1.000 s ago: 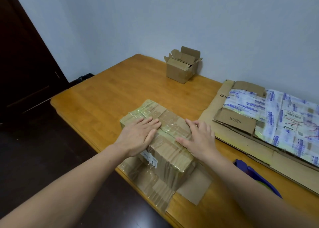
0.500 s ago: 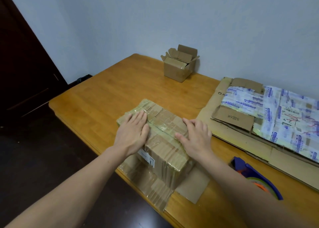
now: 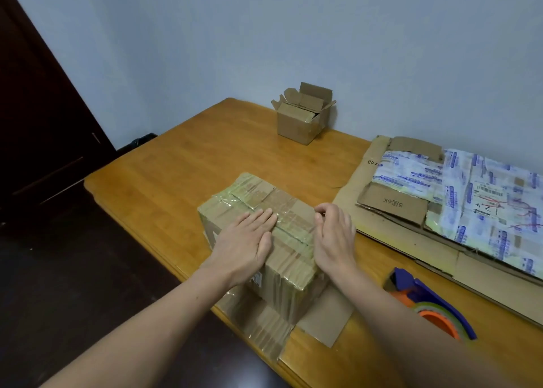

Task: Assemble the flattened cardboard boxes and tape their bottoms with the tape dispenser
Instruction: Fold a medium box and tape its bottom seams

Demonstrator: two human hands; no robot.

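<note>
A tape-covered cardboard box (image 3: 264, 199) stands upside down near the table's front edge, its lower flaps splayed out on the wood. My left hand (image 3: 245, 245) lies flat on the box's top, fingers straight along the taped seam. At the box's right edge is my right hand (image 3: 333, 238), its fingers loosely curled over that edge. The blue tape dispenser (image 3: 435, 308) with an orange hub lies on the table to the right, beside my right forearm.
A small assembled box (image 3: 304, 114) with open flaps stands at the back by the wall. Flattened cardboard boxes (image 3: 411, 208) with printed tape lie stacked on the right. The wooden table (image 3: 182, 167) ends at a dark floor on the left.
My left hand has slid left and back along the box's top. My right hand has shifted to the box's right edge with its fingers curling. The view has tilted, showing more of the dispenser.
</note>
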